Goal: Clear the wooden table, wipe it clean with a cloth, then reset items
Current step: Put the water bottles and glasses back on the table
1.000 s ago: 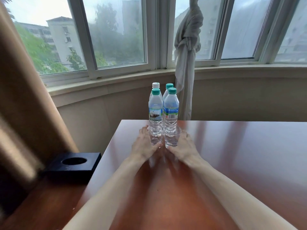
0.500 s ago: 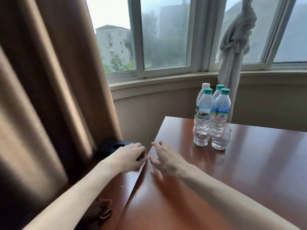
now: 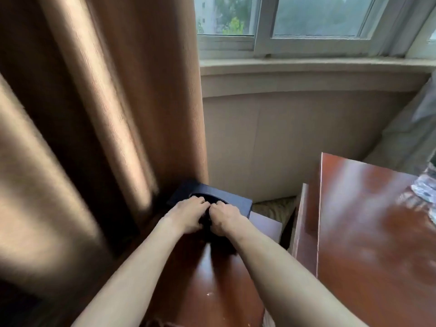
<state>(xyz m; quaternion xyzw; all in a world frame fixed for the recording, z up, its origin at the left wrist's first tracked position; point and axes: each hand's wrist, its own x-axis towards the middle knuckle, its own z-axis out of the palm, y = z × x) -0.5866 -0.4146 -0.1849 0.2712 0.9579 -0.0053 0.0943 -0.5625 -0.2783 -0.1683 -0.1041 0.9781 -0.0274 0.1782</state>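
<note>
A black square box (image 3: 236, 202) with a round hole in its top sits at the far end of a low wooden side surface (image 3: 212, 291), against the brown curtain. My left hand (image 3: 188, 214) and my right hand (image 3: 224, 217) are side by side on its near edge, fingers curled over the top by the hole. The glossy wooden table (image 3: 365, 232) lies to the right, higher than the side surface. Blurred plastic water bottles (image 3: 424, 185) show at its far right edge, mostly cut off by the frame.
A heavy brown curtain (image 3: 94, 114) hangs along the left, touching the box. A beige wall and window sill (image 3: 306, 64) run behind. A grey curtain (image 3: 412, 128) hangs at the right. A narrow gap with patterned carpet (image 3: 273, 208) separates the side surface and the table.
My view has swung left, away from the bottles and glasses. Both hands left the glasses, crossed the table edge and closed on the black box.
</note>
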